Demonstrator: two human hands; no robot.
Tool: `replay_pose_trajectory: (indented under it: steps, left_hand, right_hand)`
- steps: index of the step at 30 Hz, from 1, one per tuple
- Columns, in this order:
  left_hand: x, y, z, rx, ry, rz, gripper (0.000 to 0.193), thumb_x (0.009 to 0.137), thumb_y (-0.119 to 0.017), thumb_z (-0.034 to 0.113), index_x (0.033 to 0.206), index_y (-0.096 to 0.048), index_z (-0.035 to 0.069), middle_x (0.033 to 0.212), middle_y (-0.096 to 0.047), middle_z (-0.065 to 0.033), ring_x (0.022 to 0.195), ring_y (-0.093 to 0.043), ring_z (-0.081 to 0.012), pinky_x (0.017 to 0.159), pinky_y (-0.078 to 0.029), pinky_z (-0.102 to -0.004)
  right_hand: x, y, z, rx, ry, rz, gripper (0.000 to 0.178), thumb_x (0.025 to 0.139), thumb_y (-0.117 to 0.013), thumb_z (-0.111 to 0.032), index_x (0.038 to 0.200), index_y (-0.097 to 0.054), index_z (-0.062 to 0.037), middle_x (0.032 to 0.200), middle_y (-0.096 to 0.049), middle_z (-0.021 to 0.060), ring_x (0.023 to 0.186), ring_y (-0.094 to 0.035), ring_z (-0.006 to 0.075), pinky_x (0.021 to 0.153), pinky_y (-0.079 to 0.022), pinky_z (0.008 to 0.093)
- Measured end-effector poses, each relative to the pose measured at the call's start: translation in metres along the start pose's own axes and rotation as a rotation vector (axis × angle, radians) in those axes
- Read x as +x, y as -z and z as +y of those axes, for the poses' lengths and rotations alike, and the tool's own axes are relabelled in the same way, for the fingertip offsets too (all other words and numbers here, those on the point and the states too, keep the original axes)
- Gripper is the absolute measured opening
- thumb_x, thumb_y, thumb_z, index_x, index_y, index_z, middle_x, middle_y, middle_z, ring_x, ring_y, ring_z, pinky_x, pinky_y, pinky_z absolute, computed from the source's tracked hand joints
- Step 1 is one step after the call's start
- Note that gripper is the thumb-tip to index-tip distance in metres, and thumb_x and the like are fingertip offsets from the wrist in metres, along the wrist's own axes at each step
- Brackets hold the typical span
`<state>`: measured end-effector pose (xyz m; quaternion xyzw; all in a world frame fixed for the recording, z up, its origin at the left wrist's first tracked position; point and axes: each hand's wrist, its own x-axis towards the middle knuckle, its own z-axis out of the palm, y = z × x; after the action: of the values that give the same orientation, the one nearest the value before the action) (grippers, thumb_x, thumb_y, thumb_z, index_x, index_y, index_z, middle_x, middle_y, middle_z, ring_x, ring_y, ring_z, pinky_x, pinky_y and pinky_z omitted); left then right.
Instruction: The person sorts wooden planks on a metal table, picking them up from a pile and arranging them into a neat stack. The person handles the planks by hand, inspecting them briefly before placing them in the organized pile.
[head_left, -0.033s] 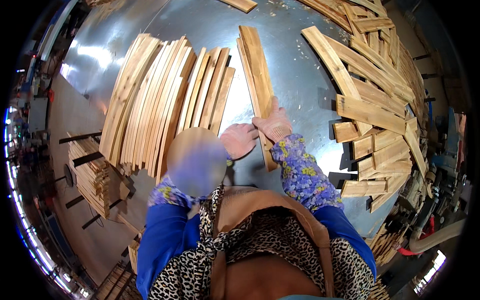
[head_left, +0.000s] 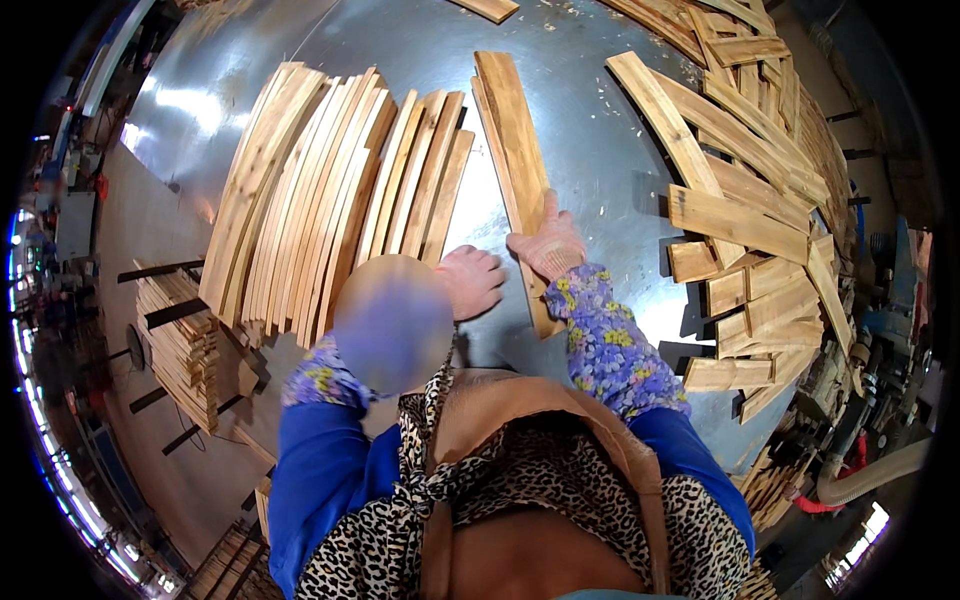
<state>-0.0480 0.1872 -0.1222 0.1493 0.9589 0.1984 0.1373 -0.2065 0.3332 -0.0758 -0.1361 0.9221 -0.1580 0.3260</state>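
My right hand (head_left: 551, 243) lies on the near half of a wooden plank (head_left: 515, 130). Its thumb is at the plank's left edge and its fingers are over the right side. Under that plank, a second narrow strip of wood (head_left: 491, 125) shows along the left edge. My left hand (head_left: 472, 282) hovers just left of the plank, fingers loosely bent, holding nothing. Beyond it stands a row of planks on edge (head_left: 430, 175), side by side. A round blurred patch hides my left wrist.
Further left, more planks (head_left: 265, 185) stand packed together on the metal table (head_left: 590, 130). At the right lies a jumbled heap of planks (head_left: 740, 220). One loose piece (head_left: 488, 9) rests at the far edge. A stack of wood (head_left: 180, 340) sits below the table's left side.
My left hand has drawn slightly left, away from the plank and my right hand. My right hand stays on the plank.
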Motion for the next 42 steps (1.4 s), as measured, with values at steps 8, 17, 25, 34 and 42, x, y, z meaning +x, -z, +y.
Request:
replay_pose_trajectory:
  steps: [8,17,25,34,42]
  left_hand:
    - [-0.068,0.07,-0.024,-0.031,0.542,-0.579,0.049,0.098,-0.074,0.041,0.13,-0.072,0.004,0.121,-0.08,-0.0185,0.102,-0.079,-0.0398,0.087,-0.063,-0.0452]
    - [-0.107,0.043,0.003,0.077,0.775,0.263,0.038,0.094,-0.072,0.027,0.127,-0.069,0.008,0.109,-0.074,-0.0107,0.104,-0.073,-0.0381,0.083,-0.061,-0.0524]
    - [-0.134,0.031,0.015,-0.101,1.094,0.284,0.031,0.101,-0.072,0.027,0.123,-0.069,0.005,0.122,-0.068,-0.0227,0.108,-0.071,-0.0437,0.09,-0.059,-0.0547]
    - [-0.144,0.001,0.004,-0.054,0.992,0.489,0.041,0.101,-0.072,0.019,0.136,-0.068,0.0,0.122,-0.066,-0.0243,0.11,-0.068,-0.046,0.093,-0.057,-0.0547]
    - [-0.144,0.002,0.007,-0.072,1.072,0.509,0.042,0.104,-0.071,0.026,0.136,-0.069,0.0,0.128,-0.069,-0.0257,0.121,-0.067,-0.0458,0.102,-0.056,-0.0528]
  right_hand:
    - [0.013,-0.019,0.027,0.44,0.222,-0.19,0.108,0.091,-0.084,-0.039,0.173,-0.026,0.0024,0.151,-0.061,0.0333,0.146,-0.057,0.0431,0.125,-0.045,0.0451]
    - [-0.071,-0.132,-0.093,1.305,0.202,-0.556,0.078,0.104,-0.072,-0.031,0.17,-0.038,-0.0072,0.147,-0.063,0.019,0.138,-0.059,0.028,0.115,-0.051,0.0373]
    - [-0.026,-0.067,-0.069,0.007,0.418,-0.234,0.089,0.1,-0.072,-0.06,0.162,-0.05,-0.0013,0.155,-0.063,0.0286,0.145,-0.059,0.0476,0.124,-0.046,0.0539]
    - [0.031,0.119,0.28,-0.368,-0.158,0.952,0.068,0.087,-0.076,-0.021,0.152,-0.06,-0.0057,0.126,-0.075,0.0209,0.124,-0.07,0.0456,0.114,-0.054,0.0525]
    - [-0.005,0.146,0.225,1.678,0.226,-0.245,0.083,0.087,-0.058,-0.01,0.168,-0.042,0.0018,0.145,-0.069,0.0241,0.121,-0.076,0.036,0.102,-0.066,0.0475]
